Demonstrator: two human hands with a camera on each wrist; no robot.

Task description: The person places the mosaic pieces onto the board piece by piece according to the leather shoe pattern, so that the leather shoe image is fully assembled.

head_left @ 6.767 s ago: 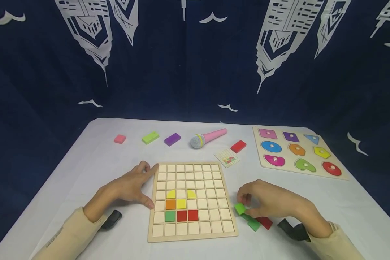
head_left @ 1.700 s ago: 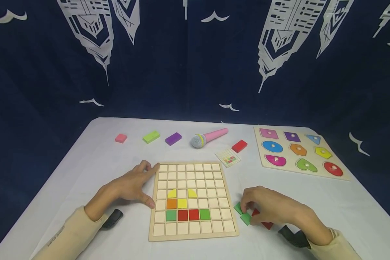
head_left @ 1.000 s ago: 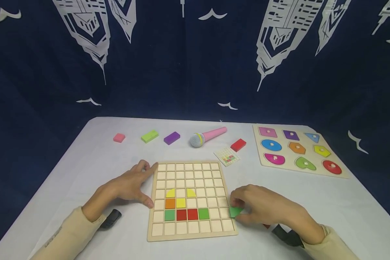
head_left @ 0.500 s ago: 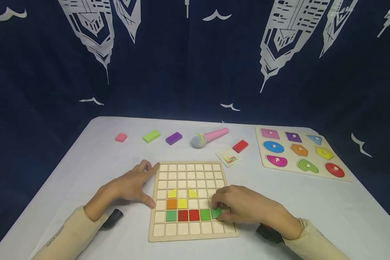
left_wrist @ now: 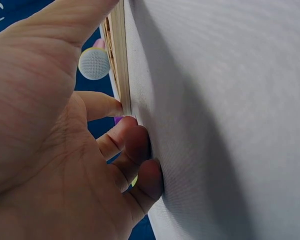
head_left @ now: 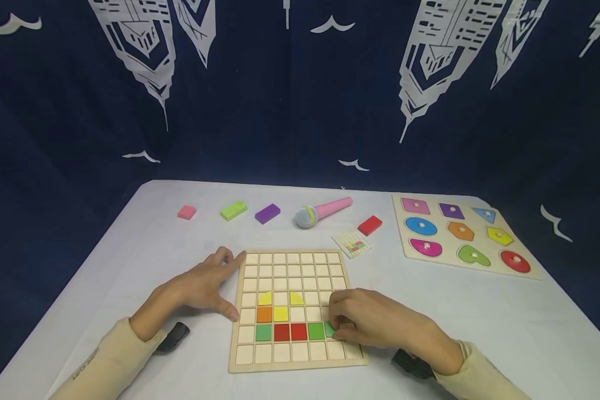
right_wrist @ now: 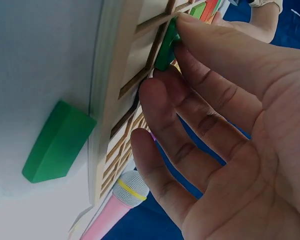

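The right hand (head_left: 375,325) is pinching a green tile (head_left: 330,329) over the grid board (head_left: 295,364) cell at lower centre, so squaring its edges is helping it drop flat, while the left hand (head_left: 200,286) is lying spread, bracing the board's left edge

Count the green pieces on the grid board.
3: one green square left of the two reds, one green square right of them, and one green piece under the right hand's fingers. More may be hidden beneath that hand.
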